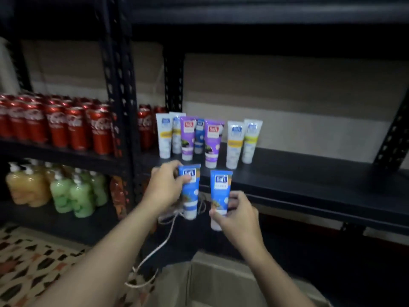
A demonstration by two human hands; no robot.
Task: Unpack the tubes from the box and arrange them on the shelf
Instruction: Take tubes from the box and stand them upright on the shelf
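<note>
**Two blue tubes in hand, seven standing on the shelf**

Head view:
- Left hand point(168, 187) is clamped round the upper part of the left blue tube point(190, 196), with the thumb across the label.
- Right hand point(236, 216) pinches the right blue tube point(219, 196) near its lower end, fingers curled behind it.
- Both tubes are upright: white cap down, flat crimped end up. Each has a blue body, a square logo panel near the top and a small picture low on the front.
- They are side by side and not touching, just in front of the front edge of the black shelf point(309, 180).
- The shelf row point(212, 142) stands at the board's left end, all cap down. Left to right: two white tubes, purple, a smaller blue one set back, purple, white with a yellow band, white with a green band.
- An open cardboard box point(221, 280) sits at the bottom of frame under the forearms. Cannot tell what is inside.
- On the left rack there are red cola cans point(66, 125), with orange and green pump bottles point(66, 191) below them.
- A white cord point(163, 242) hangs under the hands.
</note>
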